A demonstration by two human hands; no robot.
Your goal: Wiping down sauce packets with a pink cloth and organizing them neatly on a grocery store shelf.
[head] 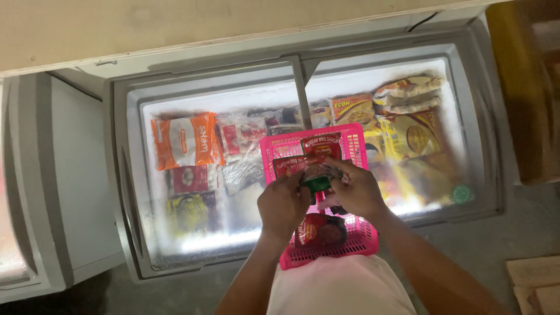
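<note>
Glass-topped white chest freezer [116, 175] fills the frame centre, interior lit and frosted, stocked with frozen goods: an orange-and-white flat plastic packet [185, 140] at upper left of the well, yellow printed bags [408, 137] at upper right, darker packets below them. Pink perforated plastic basket [359, 239] sits at centre frame, resting on or held against the freezer's near edge; support point hidden by the arms, cannot tell which. Basket holds red sauce pouches [321, 144] at its far end and a round red-labelled pack [318, 230] at its near end. Left hand [283, 204] and right hand [357, 189] are both closed around one small pouch with a green base and dark printed top [318, 178], raised just above the basket middle, fingers pinching it from both sides. Risks, as judged: with neither hand steadying the basket, any nudge from the forearms could tip it toward the floor at lower frame or onto the glass. A glossy pouch may slip from a fingertip pinch and drop among the other pouches. Glare from the interior lamps washes out the labels, so misreading the pouch is plausible.
</note>
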